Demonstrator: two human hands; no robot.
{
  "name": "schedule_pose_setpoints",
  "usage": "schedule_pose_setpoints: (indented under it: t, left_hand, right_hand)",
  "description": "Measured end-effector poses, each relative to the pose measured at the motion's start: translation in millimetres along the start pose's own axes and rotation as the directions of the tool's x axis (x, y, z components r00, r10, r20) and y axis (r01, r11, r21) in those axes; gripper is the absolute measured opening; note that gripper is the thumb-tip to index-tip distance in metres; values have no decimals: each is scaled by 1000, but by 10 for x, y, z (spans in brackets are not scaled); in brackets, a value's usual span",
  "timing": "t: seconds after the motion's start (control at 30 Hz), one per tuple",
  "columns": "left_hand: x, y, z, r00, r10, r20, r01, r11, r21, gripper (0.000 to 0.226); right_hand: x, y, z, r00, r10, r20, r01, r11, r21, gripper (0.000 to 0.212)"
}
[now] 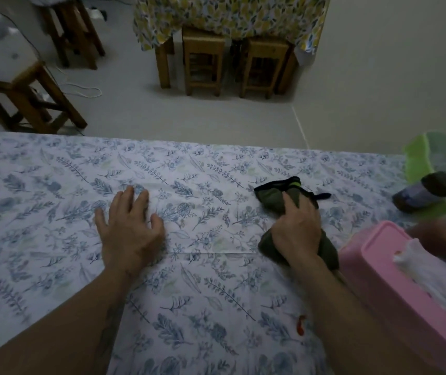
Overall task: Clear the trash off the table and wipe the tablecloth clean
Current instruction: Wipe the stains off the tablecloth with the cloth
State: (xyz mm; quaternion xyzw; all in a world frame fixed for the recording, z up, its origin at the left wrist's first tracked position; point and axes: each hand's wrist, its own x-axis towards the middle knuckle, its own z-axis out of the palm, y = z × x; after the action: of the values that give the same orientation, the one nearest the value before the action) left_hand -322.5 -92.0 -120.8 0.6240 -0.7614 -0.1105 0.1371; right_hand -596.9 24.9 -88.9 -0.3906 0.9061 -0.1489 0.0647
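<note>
Green cloth (271,197) under right hand (296,230), fingers (291,203) curled round it, left hand (132,228) flat on tablecloth (205,296)

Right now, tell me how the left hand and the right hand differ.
The left hand lies flat with fingers spread; the right hand curls its fingers. The left hand holds nothing; the right hand grips a dark green cloth. Both are bare and lie over the tablecloth.
</note>
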Motion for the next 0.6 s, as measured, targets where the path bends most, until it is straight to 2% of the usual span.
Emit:
schedule_pose_setpoints:
  t: [0.17, 0.27, 0.37, 0.47, 0.53, 0.6]
  left_hand:
    - [10, -1, 4, 1000, -4, 4, 4, 1000, 15, 67]
    - [14, 3, 8, 1000, -14, 5, 14, 1000, 22, 67]
    - [5, 12, -3, 1000, -15, 2, 15, 1000, 17, 67]
    - [7, 14, -11, 1000, -16, 2, 16, 1000, 7, 68]
    - [7, 16, -19, 1000, -17, -1, 17, 1000, 3, 68]
    - [13, 17, -18, 1000, -25, -1, 25, 1000, -9, 67]
  right_hand:
    - [-406, -316, 83, 966, -224, 130, 215, 974, 78, 60]
    - [-461, -662, 224, 866, -458, 202, 432, 888, 159, 61]
    - [-205, -904, 330, 776, -583, 242, 558, 812, 170, 61]
    - [229, -896, 286, 796, -558, 235, 542, 830, 133, 61]
    - [587, -707, 223, 870, -460, 175, 451, 888, 93, 59]
    - [929, -372, 167, 950, -299, 95, 298, 954, 27, 59]
